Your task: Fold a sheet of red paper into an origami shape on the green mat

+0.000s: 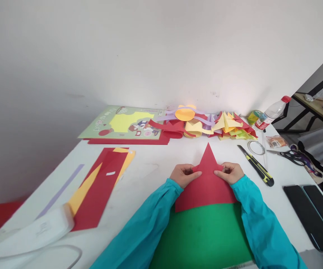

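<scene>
A sheet of red paper is between my hands, its top narrowing to a point at the far end. My left hand pinches its left edge, thumb on top and fingers curled beneath. On the right edge, my right hand grips in the same way. The lower part of the red sheet overlaps a green sheet lying closer to me. Folds on the underside are hidden.
Folded paper pieces and a patterned pad line the wall. At right are a utility knife, a tape roll, scissors, a bottle and a black phone. Red strips and a white device lie left.
</scene>
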A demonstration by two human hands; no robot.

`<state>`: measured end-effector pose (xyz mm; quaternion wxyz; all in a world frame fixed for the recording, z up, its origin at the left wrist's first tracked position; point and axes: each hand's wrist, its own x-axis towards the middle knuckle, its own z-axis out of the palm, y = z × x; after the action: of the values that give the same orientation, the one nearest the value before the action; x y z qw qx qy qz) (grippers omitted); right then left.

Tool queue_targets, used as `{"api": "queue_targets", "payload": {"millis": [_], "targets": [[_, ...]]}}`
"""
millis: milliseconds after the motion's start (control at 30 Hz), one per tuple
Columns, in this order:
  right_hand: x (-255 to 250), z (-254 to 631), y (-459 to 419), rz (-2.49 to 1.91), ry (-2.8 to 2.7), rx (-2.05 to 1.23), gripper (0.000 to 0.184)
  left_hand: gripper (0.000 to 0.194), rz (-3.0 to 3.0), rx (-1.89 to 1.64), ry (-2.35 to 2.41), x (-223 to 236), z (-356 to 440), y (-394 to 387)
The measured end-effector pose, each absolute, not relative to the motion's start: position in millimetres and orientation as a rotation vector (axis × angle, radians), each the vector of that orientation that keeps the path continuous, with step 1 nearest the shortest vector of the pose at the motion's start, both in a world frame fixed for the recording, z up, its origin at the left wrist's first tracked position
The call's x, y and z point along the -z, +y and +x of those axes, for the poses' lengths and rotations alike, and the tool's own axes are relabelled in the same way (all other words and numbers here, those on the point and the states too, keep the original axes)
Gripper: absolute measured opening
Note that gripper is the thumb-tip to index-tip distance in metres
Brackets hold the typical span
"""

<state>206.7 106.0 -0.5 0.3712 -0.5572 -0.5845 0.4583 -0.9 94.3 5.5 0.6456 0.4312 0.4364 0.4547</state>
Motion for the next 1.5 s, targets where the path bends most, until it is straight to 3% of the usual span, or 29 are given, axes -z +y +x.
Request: {"api": "queue_targets", "payload": {"millis": [300,500,733,1133,1500], "targets": [[-1,199,99,-1.447,-1.673,-1.019,0.032,0.033,1.065,-0.964,0.943,-6,-1,91],[1,193,94,-1.374,-1.658,-1.181,0.040,0.049,1.042,-0.843,0.684,-14,5,84],[-18,188,90,-1.213,-1.710,-1.281,0.051,0.035,1.276,-1.022,1.034,-5,19,77],[-17,185,82,-1.143,-1.425,-1.642,0.037,0.028,1.089,-1.253,0.955,-3,21,81],[-25,183,81,-1.221,-1.531,-1.429,0.039,0.021,1.020,-1.197,0.766,-4,19,80]]}}
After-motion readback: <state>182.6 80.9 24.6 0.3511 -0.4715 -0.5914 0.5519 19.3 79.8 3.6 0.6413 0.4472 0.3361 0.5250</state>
